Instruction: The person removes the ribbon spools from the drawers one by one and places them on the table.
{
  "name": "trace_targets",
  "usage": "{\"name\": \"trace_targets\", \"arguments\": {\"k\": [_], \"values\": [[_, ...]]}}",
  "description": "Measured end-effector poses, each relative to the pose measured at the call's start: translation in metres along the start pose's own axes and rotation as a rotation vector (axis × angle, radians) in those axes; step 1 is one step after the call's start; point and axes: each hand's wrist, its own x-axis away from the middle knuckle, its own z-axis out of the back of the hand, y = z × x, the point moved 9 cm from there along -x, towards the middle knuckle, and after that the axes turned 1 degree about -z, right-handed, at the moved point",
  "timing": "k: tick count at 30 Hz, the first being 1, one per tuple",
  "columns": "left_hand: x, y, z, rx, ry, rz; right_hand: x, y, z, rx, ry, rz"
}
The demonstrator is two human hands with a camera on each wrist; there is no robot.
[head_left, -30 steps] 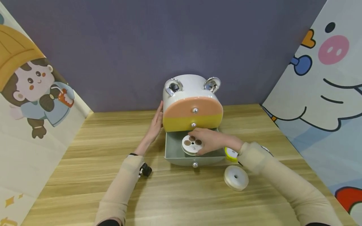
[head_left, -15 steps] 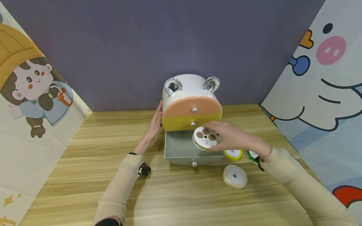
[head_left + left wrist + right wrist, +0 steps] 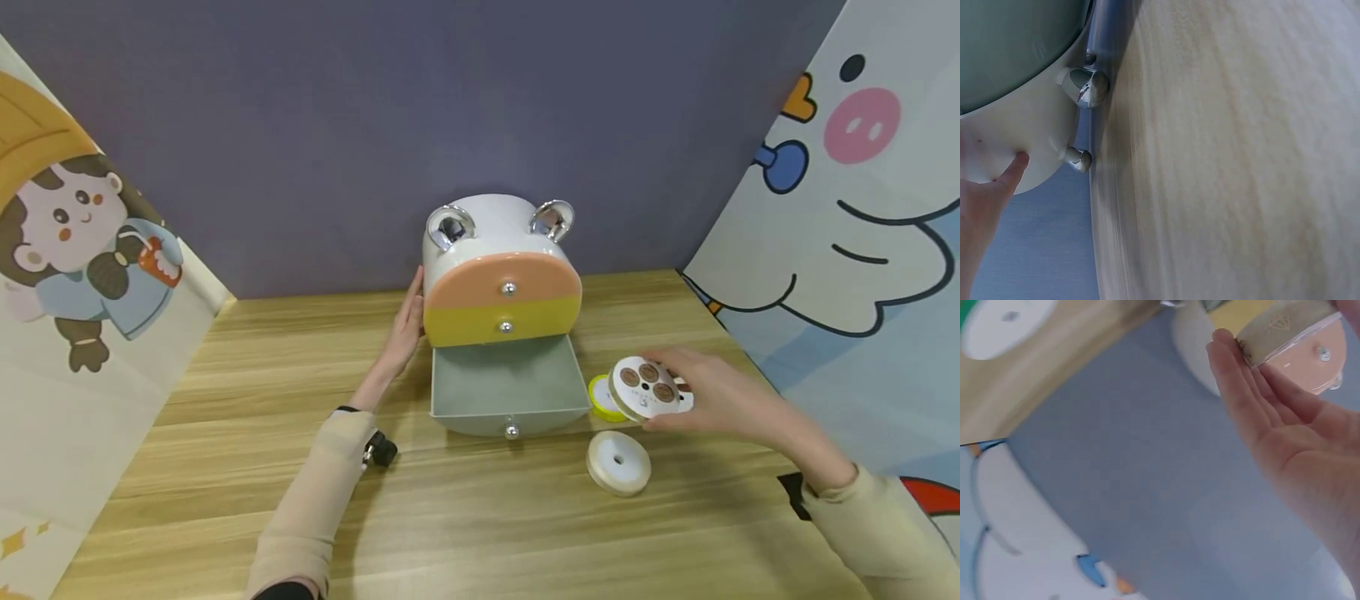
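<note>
My right hand (image 3: pixel 723 400) grips a ribbon spool (image 3: pixel 643 390) by its edge, above the table right of the drawer. The spool's white face has brown round marks; in the right wrist view its beige ribbon edge (image 3: pixel 1288 326) shows between thumb and fingers. My left hand (image 3: pixel 402 335) rests against the left side of a small animal-shaped drawer cabinet (image 3: pixel 495 218), white on top with silver ears. In the left wrist view one finger (image 3: pixel 1017 167) touches its white wall. The cabinet's grey-green bottom drawer (image 3: pixel 504 379) stands pulled out with nothing in it.
A yellow-rimmed spool (image 3: pixel 602 407) lies partly behind the held one. Nearer the front is a cream spool (image 3: pixel 630 468). In the right wrist view a green-edged spool (image 3: pixel 1004 328) lies on the table. A dark wall (image 3: pixel 337 150) stands behind.
My right hand has lifted the ribbon spool out of the drawer and carried it right, past the drawer's side. My left hand has stayed on the cabinet.
</note>
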Motion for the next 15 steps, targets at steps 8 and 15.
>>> {"name": "trace_targets", "arguments": {"k": [8,15], "values": [[0.002,0.001,0.002,-0.011,0.008,0.010,0.043,0.046,-0.030,-0.121,-0.014,-0.160],[0.000,-0.001,0.000,-0.019,0.001,-0.002,0.073,0.072,-0.059,-0.088,-0.046,-0.243]]}}
